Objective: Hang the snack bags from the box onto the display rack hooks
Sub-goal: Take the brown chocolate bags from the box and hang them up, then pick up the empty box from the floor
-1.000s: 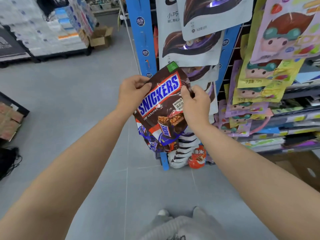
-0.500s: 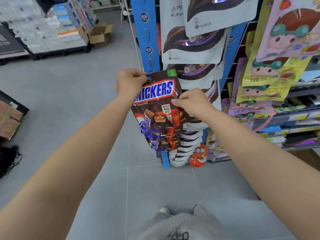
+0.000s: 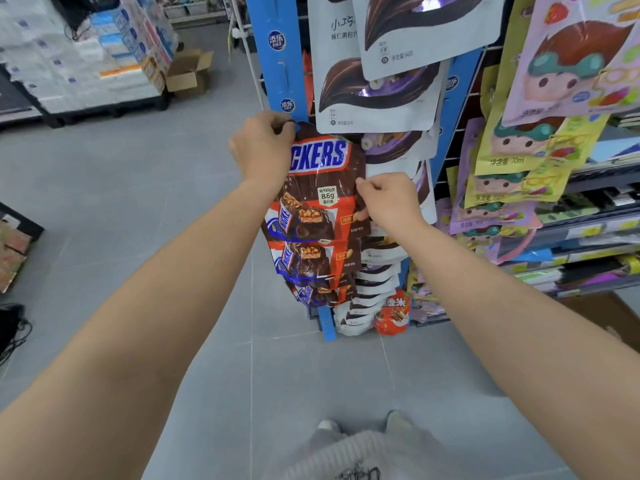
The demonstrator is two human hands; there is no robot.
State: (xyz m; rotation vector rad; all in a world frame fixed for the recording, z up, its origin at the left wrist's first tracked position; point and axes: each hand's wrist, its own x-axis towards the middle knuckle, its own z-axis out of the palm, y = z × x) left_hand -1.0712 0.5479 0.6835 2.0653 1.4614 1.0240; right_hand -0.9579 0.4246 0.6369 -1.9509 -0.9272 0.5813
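Note:
A brown Snickers bag [image 3: 322, 181] hangs upright against the blue display rack [image 3: 277, 74], in front of several more Snickers bags [image 3: 311, 268] below it. My left hand [image 3: 261, 147] grips the bag's top left corner, close to a dark hook end at the rack. My right hand [image 3: 388, 199] pinches the bag's right edge at mid-height. The bag's hanging hole is hidden behind my left hand. No box is in view.
White chocolate bags [image 3: 377, 91] hang above and to the right on the rack. Pastel pouches [image 3: 540, 147] fill the neighbouring shelf unit at right. An open cardboard box [image 3: 188, 74] and stacked goods [image 3: 83, 67] stand at back left across the grey floor.
The Snickers bag has gone from tilted to upright and up against the rack. My left hand rose to its top corner; my right hand slid down its right edge.

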